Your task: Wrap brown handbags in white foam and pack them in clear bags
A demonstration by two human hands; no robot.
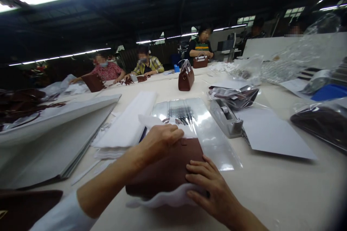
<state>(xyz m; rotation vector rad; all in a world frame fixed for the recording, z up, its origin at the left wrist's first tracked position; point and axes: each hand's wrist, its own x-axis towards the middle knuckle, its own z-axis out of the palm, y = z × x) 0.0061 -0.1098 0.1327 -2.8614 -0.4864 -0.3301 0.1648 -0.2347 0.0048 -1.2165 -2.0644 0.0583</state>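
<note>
A brown handbag (pixel 173 166) lies flat in front of me, its handle (pixel 173 120) pointing away. White foam sheet (pixel 168 198) sticks out in a wavy edge under its near side, and more white sheet shows around the handle. My left hand (pixel 165 135) is closed at the bag's top edge, with white sheet coming out on both sides of it; its fingertips are partly hidden. My right hand (pixel 208 184) rests open on the bag's right side, fingers spread, with the thumb by the foam.
Beyond the bag lie clear plastic sleeves (pixel 211 137), with a tape dispenser (pixel 227 119) to their right. Folded white foam sheets (pixel 127 122) are stacked at left beside large grey-white boards (pixel 62 144). A brown handbag (pixel 186 77) stands farther back. Several co-workers sit across the table.
</note>
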